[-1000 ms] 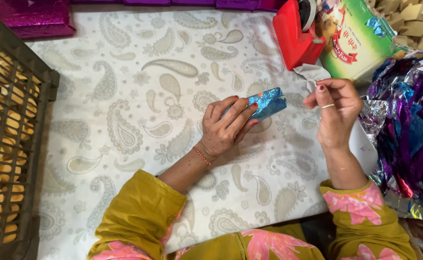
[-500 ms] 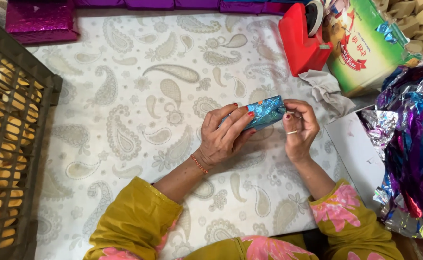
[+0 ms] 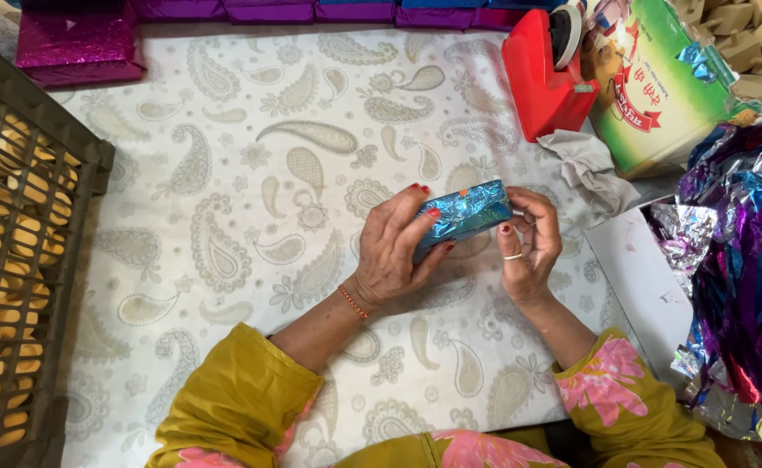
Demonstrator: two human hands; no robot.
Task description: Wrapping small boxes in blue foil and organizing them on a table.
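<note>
Fingers: left hand (image 3: pixel 394 251) clamps the blue foil packet (image 3: pixel 463 212) from 9 o'clock; right hand (image 3: pixel 528 247) pinches its 3 o'clock end.
Packet: held just above the surface (image 3: pixel 225 173), centre.
Tape dispenser (image 3: pixel 541 78): 1 o'clock.
Crate (image 3: pixel 17 243): 9 o'clock.
Tip: keep the foil taut, press the end fold flat.
</note>
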